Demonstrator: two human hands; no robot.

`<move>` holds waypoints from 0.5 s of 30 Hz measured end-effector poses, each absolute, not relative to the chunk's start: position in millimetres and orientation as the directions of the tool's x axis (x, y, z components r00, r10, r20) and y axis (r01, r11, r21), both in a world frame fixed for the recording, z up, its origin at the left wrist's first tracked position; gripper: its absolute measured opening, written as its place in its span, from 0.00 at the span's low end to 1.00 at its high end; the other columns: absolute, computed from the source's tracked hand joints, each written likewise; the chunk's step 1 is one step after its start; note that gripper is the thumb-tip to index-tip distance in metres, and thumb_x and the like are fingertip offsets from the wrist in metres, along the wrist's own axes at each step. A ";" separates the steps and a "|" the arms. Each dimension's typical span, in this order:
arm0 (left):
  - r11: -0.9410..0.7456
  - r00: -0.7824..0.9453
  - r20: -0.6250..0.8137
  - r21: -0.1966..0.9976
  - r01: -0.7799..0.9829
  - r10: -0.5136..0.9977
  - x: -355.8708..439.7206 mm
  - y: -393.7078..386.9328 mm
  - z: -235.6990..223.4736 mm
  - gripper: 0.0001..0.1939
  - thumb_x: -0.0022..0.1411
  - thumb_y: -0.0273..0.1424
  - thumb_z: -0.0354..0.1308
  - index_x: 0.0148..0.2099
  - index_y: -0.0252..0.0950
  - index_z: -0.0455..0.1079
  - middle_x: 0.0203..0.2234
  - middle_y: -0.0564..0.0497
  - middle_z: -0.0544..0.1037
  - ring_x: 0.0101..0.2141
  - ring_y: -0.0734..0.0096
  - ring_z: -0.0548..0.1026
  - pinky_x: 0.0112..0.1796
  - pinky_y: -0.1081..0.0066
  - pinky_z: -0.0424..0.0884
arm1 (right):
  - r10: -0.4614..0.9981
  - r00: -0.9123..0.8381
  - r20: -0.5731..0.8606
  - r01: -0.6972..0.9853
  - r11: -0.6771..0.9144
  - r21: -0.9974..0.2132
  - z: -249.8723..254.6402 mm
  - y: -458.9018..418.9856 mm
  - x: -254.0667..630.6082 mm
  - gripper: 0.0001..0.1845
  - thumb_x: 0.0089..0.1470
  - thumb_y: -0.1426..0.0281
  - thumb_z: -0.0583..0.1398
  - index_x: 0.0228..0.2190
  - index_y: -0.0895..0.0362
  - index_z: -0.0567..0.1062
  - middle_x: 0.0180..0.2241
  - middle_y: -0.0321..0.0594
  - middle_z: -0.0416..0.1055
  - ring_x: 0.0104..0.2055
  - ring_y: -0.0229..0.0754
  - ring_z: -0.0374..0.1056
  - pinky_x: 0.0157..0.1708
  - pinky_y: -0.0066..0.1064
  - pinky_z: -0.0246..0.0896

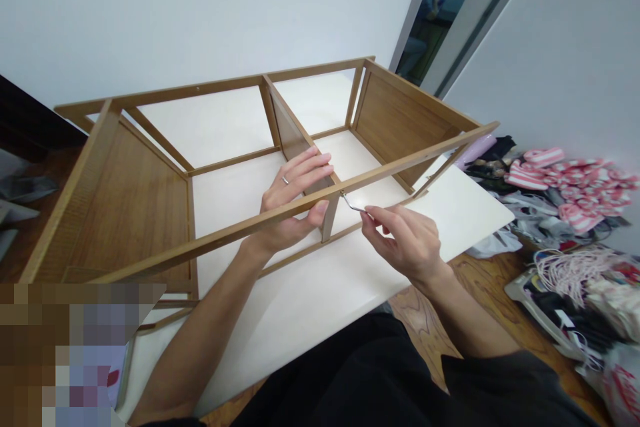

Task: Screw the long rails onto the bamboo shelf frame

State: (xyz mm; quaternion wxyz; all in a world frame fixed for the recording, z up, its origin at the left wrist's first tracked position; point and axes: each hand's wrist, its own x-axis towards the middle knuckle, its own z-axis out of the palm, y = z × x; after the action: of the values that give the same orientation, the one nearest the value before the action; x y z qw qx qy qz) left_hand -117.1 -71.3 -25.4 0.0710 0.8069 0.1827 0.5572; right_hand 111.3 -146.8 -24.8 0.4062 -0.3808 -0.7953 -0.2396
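A brown wooden shelf frame (220, 232) lies on its side on a white table (380, 273). My left hand (295, 190) grips the frame where the near rail meets the middle shelf panel (293, 127), with its thumb against the rail and its fingers over the panel. Between the thumb and fingers of my right hand (403, 233) is a small bent hex key (354, 205). The key's tip meets a screw (343, 194) in the near rail, close to that joint. The screw itself is too small to see clearly.
Beyond the table's right corner, pink-and-white striped cloth bundles (575, 183) and plastic bags (530, 213) are piled up. Nearer on the floor stands a bin with pale cords (573, 273). A white wall (200, 7) rises behind the frame. The lower left corner is blurred out.
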 end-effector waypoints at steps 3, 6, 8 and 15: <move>-0.923 0.313 0.874 0.313 0.225 0.373 -116.7 -71.2 -25.5 0.20 0.72 0.32 0.57 0.64 0.40 0.70 0.60 0.43 0.78 0.65 0.52 0.72 0.65 0.45 0.69 | 0.404 -0.431 0.807 0.783 0.612 0.111 -27.3 -149.0 105.1 0.10 0.63 0.77 0.65 0.45 0.59 0.73 0.24 0.31 0.73 0.22 0.33 0.67 0.26 0.27 0.62; -0.925 0.314 0.876 0.304 0.229 0.365 -116.1 -71.3 -24.7 0.19 0.73 0.33 0.57 0.63 0.40 0.71 0.59 0.42 0.78 0.65 0.52 0.72 0.64 0.46 0.70 | 0.402 -0.446 0.799 0.770 0.628 0.115 -27.6 -150.2 98.9 0.08 0.64 0.77 0.64 0.44 0.59 0.72 0.24 0.31 0.71 0.22 0.33 0.65 0.25 0.28 0.61; -0.925 0.314 0.876 0.303 0.230 0.366 -116.0 -71.4 -24.2 0.18 0.73 0.34 0.56 0.63 0.39 0.71 0.59 0.42 0.79 0.65 0.52 0.72 0.64 0.46 0.70 | 0.411 -0.437 0.800 0.762 0.642 0.086 -27.8 -150.6 95.2 0.07 0.65 0.76 0.64 0.43 0.58 0.71 0.24 0.30 0.71 0.22 0.33 0.64 0.26 0.27 0.61; -0.924 0.312 0.875 0.310 0.224 0.369 -116.8 -70.5 -24.8 0.18 0.74 0.34 0.56 0.63 0.39 0.71 0.59 0.42 0.79 0.65 0.52 0.72 0.65 0.45 0.69 | 0.408 -0.496 0.767 0.729 0.676 0.111 -25.6 -147.3 92.6 0.05 0.66 0.75 0.63 0.40 0.57 0.71 0.27 0.33 0.74 0.25 0.33 0.67 0.28 0.28 0.60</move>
State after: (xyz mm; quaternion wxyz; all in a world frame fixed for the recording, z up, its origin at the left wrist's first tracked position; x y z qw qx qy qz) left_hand -116.8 -70.5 -24.8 0.0653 0.8074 0.1835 0.5569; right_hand 92.6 -147.3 -25.6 0.3699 -0.3396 -0.8372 -0.2166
